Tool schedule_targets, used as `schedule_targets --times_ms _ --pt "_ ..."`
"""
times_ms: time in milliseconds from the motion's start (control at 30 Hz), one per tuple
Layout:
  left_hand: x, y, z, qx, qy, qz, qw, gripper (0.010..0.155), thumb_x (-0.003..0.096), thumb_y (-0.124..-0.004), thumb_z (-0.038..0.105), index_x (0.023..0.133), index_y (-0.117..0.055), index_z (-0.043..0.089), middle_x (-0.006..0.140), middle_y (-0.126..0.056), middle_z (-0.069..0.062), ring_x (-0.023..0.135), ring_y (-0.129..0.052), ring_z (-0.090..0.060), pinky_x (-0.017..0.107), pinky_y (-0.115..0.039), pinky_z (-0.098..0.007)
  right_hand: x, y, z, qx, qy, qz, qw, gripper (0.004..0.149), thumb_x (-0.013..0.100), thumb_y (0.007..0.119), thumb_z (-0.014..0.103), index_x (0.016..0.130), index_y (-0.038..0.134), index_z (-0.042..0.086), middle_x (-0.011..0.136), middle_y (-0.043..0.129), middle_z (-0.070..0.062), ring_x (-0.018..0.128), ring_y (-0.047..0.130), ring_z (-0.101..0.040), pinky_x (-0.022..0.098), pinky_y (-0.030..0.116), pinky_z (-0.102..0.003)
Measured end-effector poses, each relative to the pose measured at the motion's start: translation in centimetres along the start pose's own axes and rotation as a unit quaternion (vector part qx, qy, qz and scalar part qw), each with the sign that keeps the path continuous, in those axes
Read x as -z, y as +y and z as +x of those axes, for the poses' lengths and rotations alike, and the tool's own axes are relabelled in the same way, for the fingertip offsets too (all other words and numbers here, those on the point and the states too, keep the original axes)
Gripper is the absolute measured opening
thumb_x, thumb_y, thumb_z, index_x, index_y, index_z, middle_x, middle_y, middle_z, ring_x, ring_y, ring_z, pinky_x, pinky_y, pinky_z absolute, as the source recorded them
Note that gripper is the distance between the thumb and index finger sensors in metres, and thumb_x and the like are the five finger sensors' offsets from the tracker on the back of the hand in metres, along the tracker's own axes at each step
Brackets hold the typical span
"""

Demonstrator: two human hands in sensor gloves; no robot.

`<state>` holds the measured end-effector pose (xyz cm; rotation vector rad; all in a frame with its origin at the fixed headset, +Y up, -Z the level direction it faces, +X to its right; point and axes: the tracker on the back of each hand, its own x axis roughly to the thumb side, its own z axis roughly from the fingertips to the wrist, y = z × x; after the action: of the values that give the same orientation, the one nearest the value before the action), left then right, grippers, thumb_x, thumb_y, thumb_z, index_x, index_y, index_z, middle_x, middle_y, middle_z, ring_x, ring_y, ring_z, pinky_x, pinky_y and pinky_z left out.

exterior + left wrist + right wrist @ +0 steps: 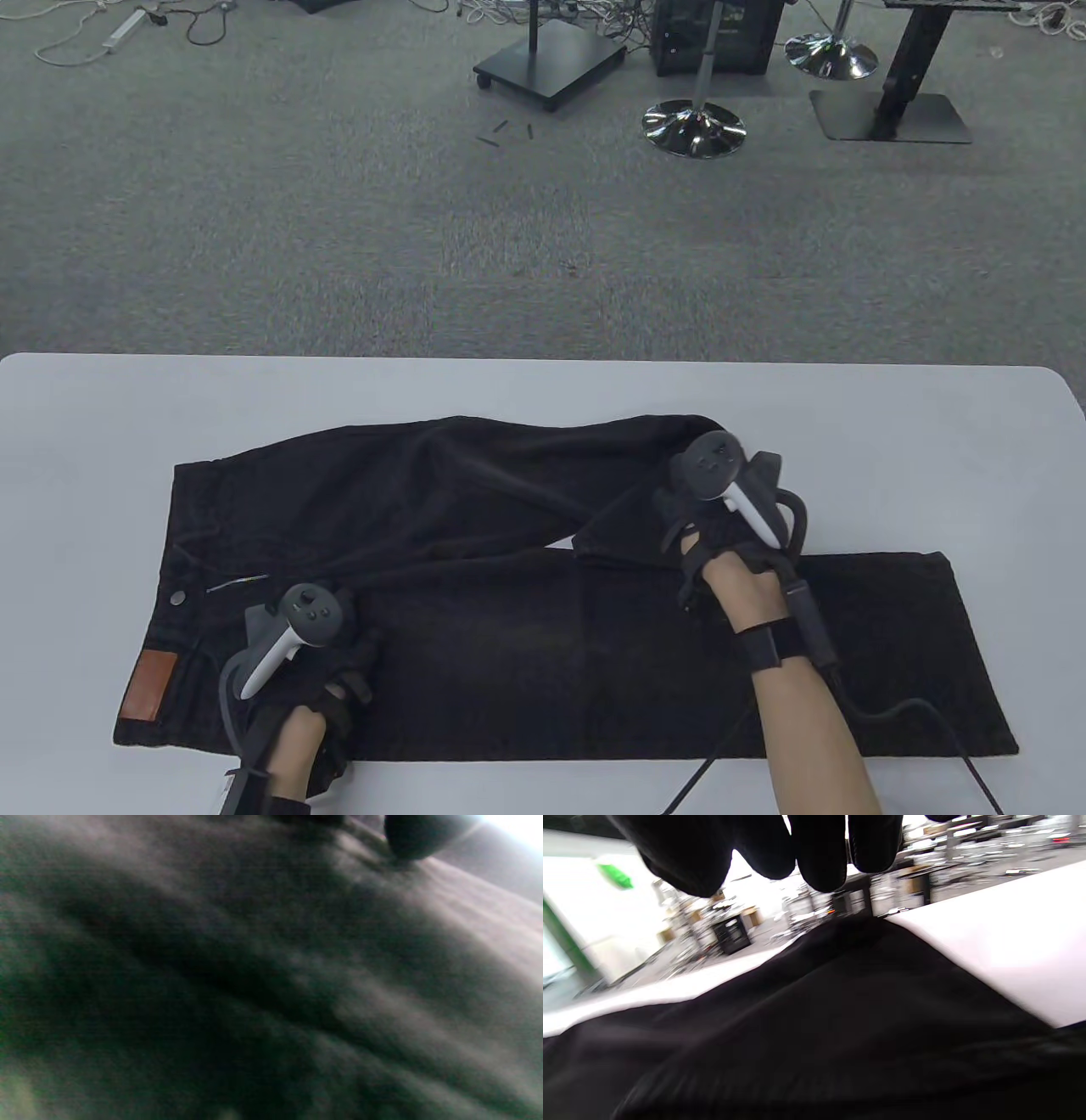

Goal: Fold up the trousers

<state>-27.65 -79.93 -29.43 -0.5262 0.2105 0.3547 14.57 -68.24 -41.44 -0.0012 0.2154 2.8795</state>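
The right hand (721, 531), in a black sensor glove with a dark tracker strapped to its back, rests on the doubled-over end of the far leg of the black denim trousers (543, 645), where that leg's cuff lies just above the near leg. In the table view the tracker covers the fingers, so whether they pinch the cloth cannot be told. In the right wrist view the gloved fingertips (821, 853) hang in from the top edge, side by side and clear of the dark cloth below them.

The left hand (327, 679), gloved alike with a grey and white tracker on its back, lies on the trousers near the waistband, close to the table's near edge. Its fingers seem to lie flat on the fabric, but a grip cannot be made out. The left wrist view shows only blurred dark cloth very close, with one dark fingertip (413, 838) at the top edge.

The trousers lie across the near half of the white table (543, 390), waistband to the left. The near leg runs straight to the right, flat. The far leg bows away and comes back toward the right hand. A brown leather patch (149, 686) sits at the waistband's near corner, and a metal button (176, 598) shows further up it.

Beyond the table lies grey carpet (339, 238), with chrome stand bases (694, 127) and a black wheeled base (550, 61).
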Motion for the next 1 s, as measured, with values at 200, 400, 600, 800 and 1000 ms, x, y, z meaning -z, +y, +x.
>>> schedule_targets --times_ms 200,400,600,800,1000 --pt "0.0 0.0 0.0 -0.004 -0.001 0.003 1.000 0.073 0.0566 -0.060 0.065 0.116 -0.027 0.037 0.122 -0.012 0.013 0.117 -0.005 -0.029 0.079 -0.014 -0.066 0.2 7.7 5.2 -0.073 -0.040 0.078 0.993 0.084 0.044 0.075 0.064 0.106 0.030 0.030 0.117 0.028 -0.002 0.109 0.037 -0.038 0.075 0.038 -0.065" --pt "-0.3 0.8 -0.5 0.004 0.022 0.034 0.999 0.068 0.0564 -0.060 0.066 0.116 -0.038 0.040 0.124 -0.022 0.016 0.120 -0.017 -0.025 0.081 -0.024 -0.066 1.4 8.7 4.1 -0.155 -0.010 0.054 0.986 0.062 0.049 0.079 0.040 0.103 0.048 0.037 0.114 0.048 0.002 0.108 0.046 -0.035 0.077 0.038 -0.063" --pt "-0.2 0.9 -0.8 -0.006 0.024 0.027 0.999 0.069 0.0563 -0.060 0.066 0.116 -0.038 0.039 0.124 -0.023 0.016 0.120 -0.016 -0.026 0.080 -0.023 -0.067 1.3 3.1 -3.3 -0.224 0.073 0.012 0.972 0.053 0.051 0.078 0.026 0.099 0.061 0.042 0.114 0.052 0.004 0.109 0.046 -0.033 0.079 0.035 -0.062" --pt "-0.1 0.8 -0.6 -0.005 0.025 0.025 0.999 0.071 0.0561 -0.060 0.066 0.116 -0.036 0.037 0.123 -0.021 0.014 0.120 -0.015 -0.028 0.080 -0.023 -0.068 -0.4 -0.9 -13.8 -0.209 0.339 0.042 0.916 0.058 0.054 0.071 0.033 0.104 0.043 0.041 0.118 0.022 0.008 0.113 0.018 -0.030 0.081 0.019 -0.062" --pt "-0.1 0.7 -0.5 -0.006 0.026 0.022 0.999 0.071 0.0562 -0.060 0.067 0.116 -0.035 0.037 0.123 -0.020 0.014 0.120 -0.014 -0.028 0.080 -0.022 -0.068 -1.7 1.2 -16.3 -0.159 0.349 0.077 0.920 0.065 0.052 0.071 0.048 0.106 0.037 0.034 0.118 0.021 0.006 0.112 0.018 -0.032 0.080 0.021 -0.063"
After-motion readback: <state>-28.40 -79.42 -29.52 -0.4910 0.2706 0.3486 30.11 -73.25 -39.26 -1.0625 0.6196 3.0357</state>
